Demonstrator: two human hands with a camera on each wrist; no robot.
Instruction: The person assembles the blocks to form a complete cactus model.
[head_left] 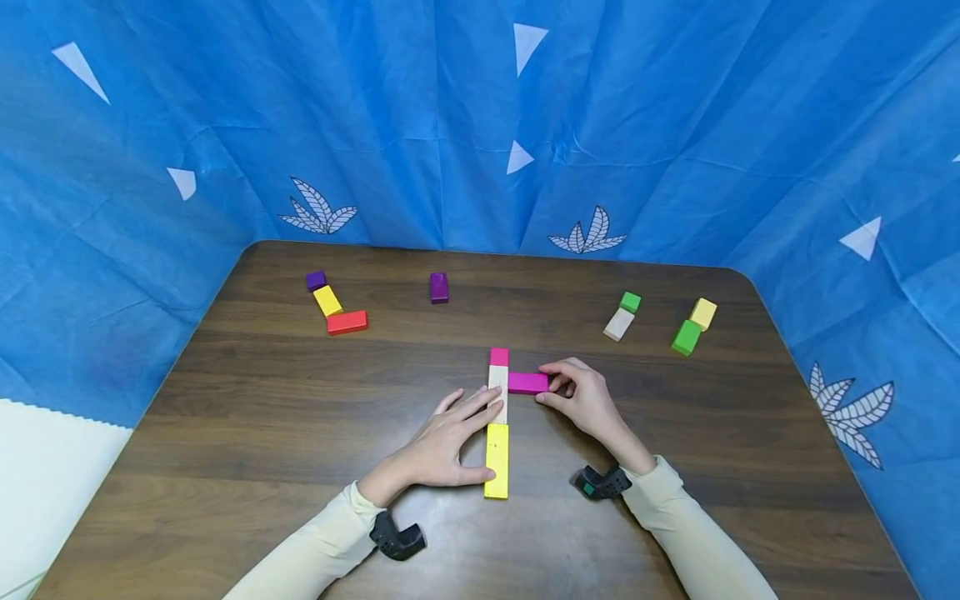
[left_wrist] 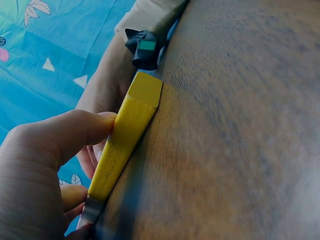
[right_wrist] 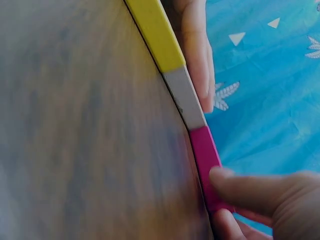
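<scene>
A column of blocks lies on the table in the head view: a small pink block [head_left: 499,357] at the far end, a white block [head_left: 498,377] in the middle and a long yellow block [head_left: 497,467] nearest me. Sticking out rightward from the white block's side is a magenta block [head_left: 528,383]. My right hand [head_left: 588,402] pinches the magenta block's outer end between thumb and fingers. Spread over the column's left side, my left hand [head_left: 438,446] rests fingertips on the white block, with its thumb [left_wrist: 102,125] against the yellow block. Part of the white block is hidden under those fingers.
At the back left lie a small purple block [head_left: 316,281], a yellow block [head_left: 327,301] and a red block [head_left: 347,322]. Another purple block [head_left: 438,287] lies at back centre. Green [head_left: 686,337], pale yellow [head_left: 703,313] and white [head_left: 618,324] blocks are at back right. Blue curtain [head_left: 480,125] surrounds the table.
</scene>
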